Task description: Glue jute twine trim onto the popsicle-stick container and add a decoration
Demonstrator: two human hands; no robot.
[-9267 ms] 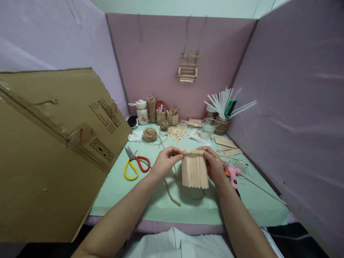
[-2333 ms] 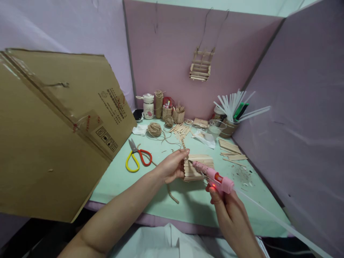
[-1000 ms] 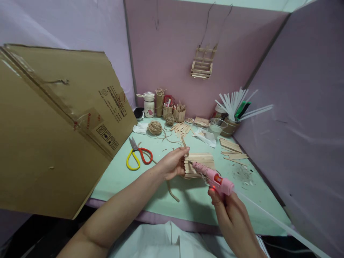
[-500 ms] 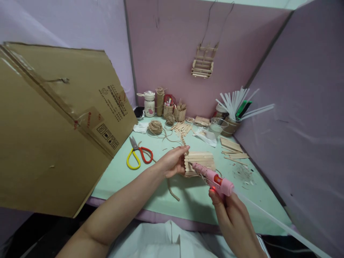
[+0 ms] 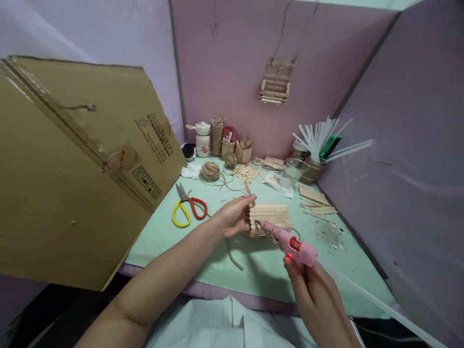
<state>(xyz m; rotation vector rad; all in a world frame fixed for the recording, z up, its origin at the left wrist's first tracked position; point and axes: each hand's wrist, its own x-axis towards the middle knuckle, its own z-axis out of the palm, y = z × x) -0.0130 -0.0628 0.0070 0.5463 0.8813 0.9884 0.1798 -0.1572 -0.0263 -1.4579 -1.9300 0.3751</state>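
My left hand (image 5: pixel 237 216) grips the left end of a small piece built from popsicle sticks (image 5: pixel 272 212), thumb on top and fingers beneath. In my right hand (image 5: pixel 314 285) is a pink hot glue gun (image 5: pixel 288 240), its red light lit and a long clear glue stick (image 5: pixel 377 300) trailing from the back. The nozzle points at the stick piece near its left end; whether it touches cannot be made out. A twine cord (image 5: pixel 234 256) hangs out below my left hand, and a braided cord (image 5: pixel 247 187) lies just beyond it.
Scissors (image 5: pixel 184 199) with yellow and red handles lie to the left, beside a large cardboard sheet (image 5: pixel 83 174). Behind are a twine ball (image 5: pixel 210 171), loose sticks (image 5: pixel 247 171), a bottle (image 5: pixel 203 142) and a plastic cup (image 5: pixel 295 170). Glue sticks (image 5: pixel 319 137) stand at back right.
The view has shifted very slightly. Both hands keep their holds, and the glue gun's nozzle stays near the left end of the stick piece.
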